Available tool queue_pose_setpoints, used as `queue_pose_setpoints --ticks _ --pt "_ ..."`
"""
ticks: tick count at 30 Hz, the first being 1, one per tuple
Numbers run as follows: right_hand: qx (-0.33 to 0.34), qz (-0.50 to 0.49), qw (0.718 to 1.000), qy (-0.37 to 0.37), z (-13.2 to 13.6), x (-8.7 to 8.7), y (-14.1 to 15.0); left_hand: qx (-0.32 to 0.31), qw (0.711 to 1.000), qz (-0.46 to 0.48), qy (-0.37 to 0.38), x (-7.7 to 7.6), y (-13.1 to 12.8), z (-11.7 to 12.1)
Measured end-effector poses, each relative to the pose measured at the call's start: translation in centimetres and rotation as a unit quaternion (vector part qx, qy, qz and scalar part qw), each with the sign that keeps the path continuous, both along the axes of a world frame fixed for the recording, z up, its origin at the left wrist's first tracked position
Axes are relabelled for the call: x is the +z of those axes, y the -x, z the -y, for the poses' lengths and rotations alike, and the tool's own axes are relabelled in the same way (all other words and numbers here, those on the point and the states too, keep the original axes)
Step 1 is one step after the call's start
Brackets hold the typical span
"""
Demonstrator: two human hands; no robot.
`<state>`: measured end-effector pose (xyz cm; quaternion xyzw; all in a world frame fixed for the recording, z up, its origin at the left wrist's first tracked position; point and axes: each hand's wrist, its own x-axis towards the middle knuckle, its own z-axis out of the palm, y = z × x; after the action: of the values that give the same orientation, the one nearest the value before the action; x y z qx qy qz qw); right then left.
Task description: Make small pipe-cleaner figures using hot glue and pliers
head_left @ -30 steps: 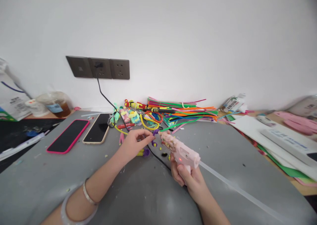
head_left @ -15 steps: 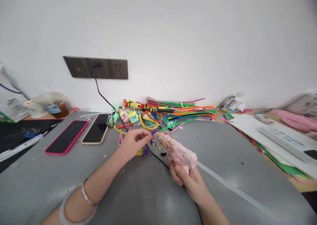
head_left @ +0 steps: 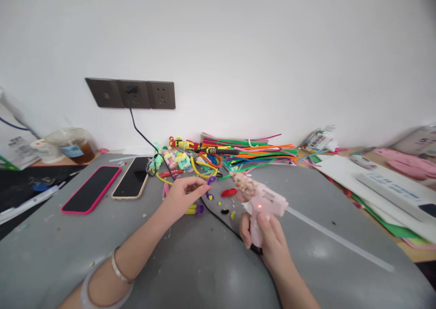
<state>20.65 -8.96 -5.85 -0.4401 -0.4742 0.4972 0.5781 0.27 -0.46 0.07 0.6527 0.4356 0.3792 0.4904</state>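
Note:
My left hand (head_left: 187,194) pinches a small curled purple pipe cleaner piece (head_left: 211,180) between thumb and fingertips. In my right hand (head_left: 264,236) is a pale pink hot glue gun (head_left: 264,202), its handle wrapped by the fingers and a small light glowing on its side. A long clear glue stick (head_left: 340,238) sticks out of its back end. The nozzle points up and left, apart from the purple piece. Below the left fingertips lies a yellow and purple pipe cleaner piece (head_left: 195,209). A red fuzzy piece (head_left: 229,192) rests between the hands.
Bundled colourful pipe cleaners (head_left: 259,152) lie along the wall, beside a pile of small coloured pieces (head_left: 177,157). Two phones, one pink-edged (head_left: 91,189) and one beige-edged (head_left: 132,178), lie at left. A black cord (head_left: 221,223) crosses the grey table. Papers (head_left: 368,182) are stacked at right.
My right hand has drawn the glue gun back to the right, away from the purple piece, uncovering the red fuzzy piece. My left hand has stayed nearly still.

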Motion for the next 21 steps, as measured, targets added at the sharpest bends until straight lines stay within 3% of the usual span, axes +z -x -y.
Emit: queue_pose_setpoints --ticks 3,6,15,21 --pt "-0.066 -0.056 0.995 0.054 -0.3 1.2 -0.9 0.007 1.000 -0.006 0.004 0.2 0.0 0.0" --pt "-0.108 -0.052 0.988 0.098 -0.4 1.9 -2.5 0.017 1.000 -0.007 0.005 0.4 0.1 0.1" --pt "0.009 0.017 0.988 0.150 -0.4 2.9 -4.9 0.019 1.000 -0.009 0.014 0.4 0.1 0.1" --pt "-0.092 0.186 0.958 0.199 0.1 2.9 -4.8 0.030 0.999 -0.026 0.010 0.1 0.2 0.0"
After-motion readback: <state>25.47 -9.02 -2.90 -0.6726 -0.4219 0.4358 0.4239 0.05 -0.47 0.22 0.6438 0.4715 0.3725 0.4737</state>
